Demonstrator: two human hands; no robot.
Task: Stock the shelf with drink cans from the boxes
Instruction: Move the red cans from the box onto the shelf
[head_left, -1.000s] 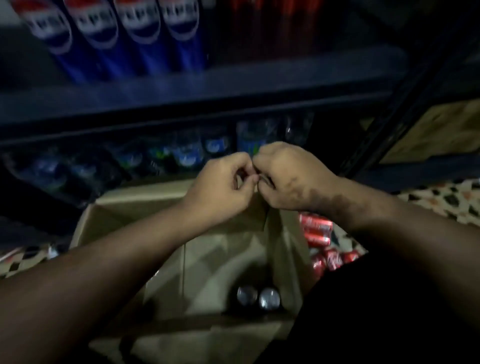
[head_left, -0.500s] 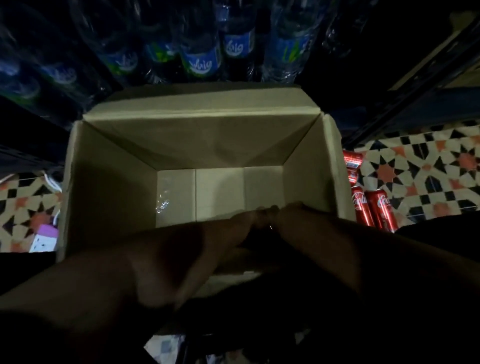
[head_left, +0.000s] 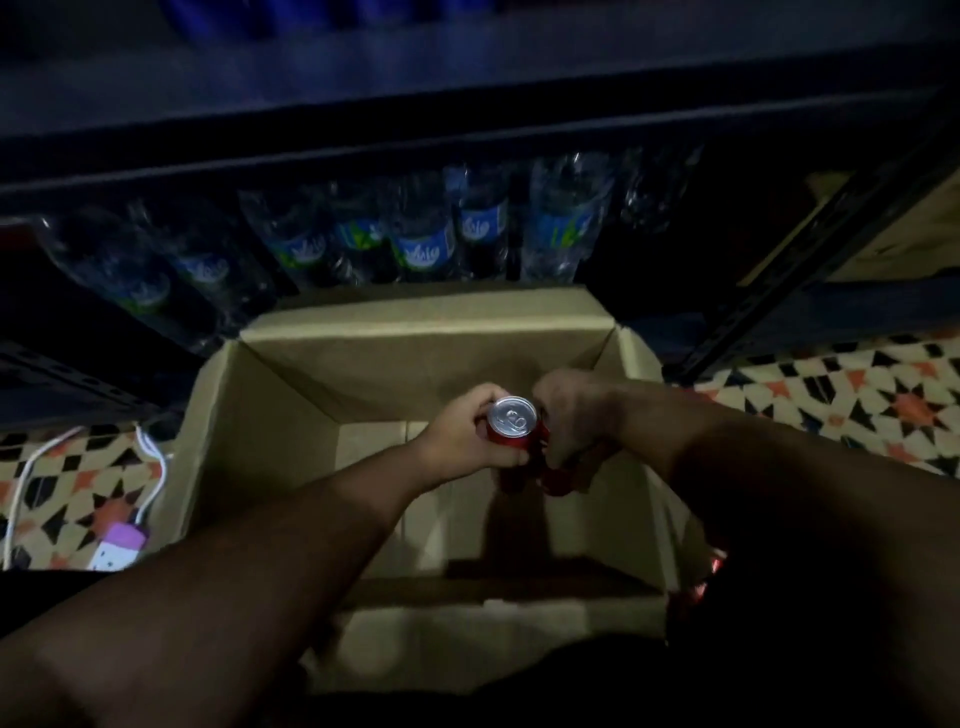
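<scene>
**Two red cans held over the box**

The left hand (head_left: 470, 434) wraps around a red can (head_left: 513, 422) above the open cardboard box (head_left: 270, 415). The right hand (head_left: 571, 415) curls around another red can (head_left: 556, 480), mostly hidden by fingers. Water bottles (head_left: 421, 244) on the shelf (head_left: 467, 124) look dark and blurry.

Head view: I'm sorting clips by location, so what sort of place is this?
Probably a small shop or its stockroom: a dark metal shelf holds rows of water bottles, an open cardboard box sits on the patterned tile floor, and both hands lift red cans.
</scene>
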